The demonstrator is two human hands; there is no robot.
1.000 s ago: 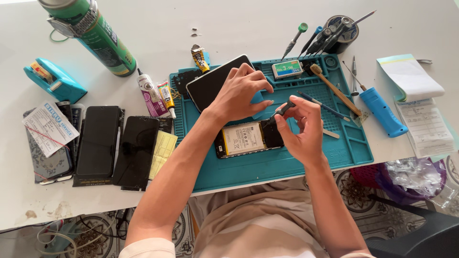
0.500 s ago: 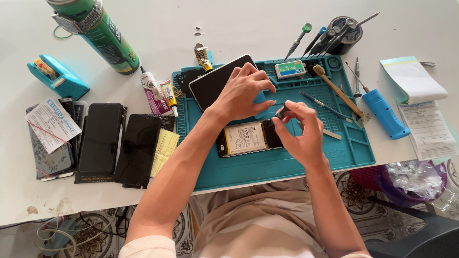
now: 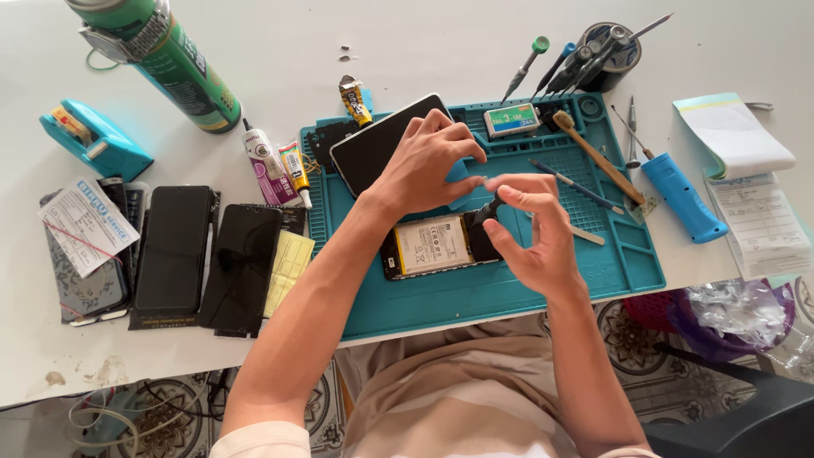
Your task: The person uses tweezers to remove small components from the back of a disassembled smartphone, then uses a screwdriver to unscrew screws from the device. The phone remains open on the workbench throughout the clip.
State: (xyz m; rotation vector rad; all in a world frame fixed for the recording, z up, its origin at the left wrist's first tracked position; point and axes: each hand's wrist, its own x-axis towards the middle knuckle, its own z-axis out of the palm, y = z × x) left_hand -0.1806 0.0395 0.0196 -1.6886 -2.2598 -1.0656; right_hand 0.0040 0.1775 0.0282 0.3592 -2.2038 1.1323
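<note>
The opened phone (image 3: 437, 246) lies on the teal mat (image 3: 475, 293), straight ahead of the person, its long axis running left to right with the pale battery facing up and a dark end toward the right. The right hand (image 3: 530, 233) is the nearer one: it sits just above and to the right of that dark end, fingers pinched around a small dark tool (image 3: 487, 209) whose tip points down-left at the phone; whether the tip touches is hard to tell. The left hand (image 3: 424, 165) lies just beyond the phone, palm down with spread fingers, resting on a dark screen panel (image 3: 373, 148) that tilts across the mat's far left part. Farther back on the mat are a brush (image 3: 593, 153) and a small labelled box (image 3: 512, 120), and beyond its far edge a cup of screwdrivers (image 3: 606, 55).
</note>
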